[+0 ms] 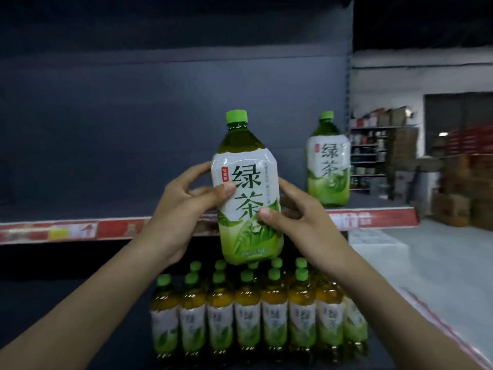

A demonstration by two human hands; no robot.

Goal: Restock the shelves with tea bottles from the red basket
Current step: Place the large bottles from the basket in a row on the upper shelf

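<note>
A large green tea bottle (246,188) with a green cap and white-green label is held upright in front of the upper shelf (80,228). My left hand (184,206) grips its left side, thumb across the label. My right hand (298,217) grips its right side, thumb on the lower label. A second large tea bottle (327,161) stands on the upper shelf at the right end. Several smaller tea bottles (256,316) stand in rows on the lower shelf below. The red basket is not in view.
The upper shelf has a red price strip along its front edge and a dark back panel (160,116). To the right lie a grey floor (426,263), stacked cartons (464,198) and distant shelving (373,156).
</note>
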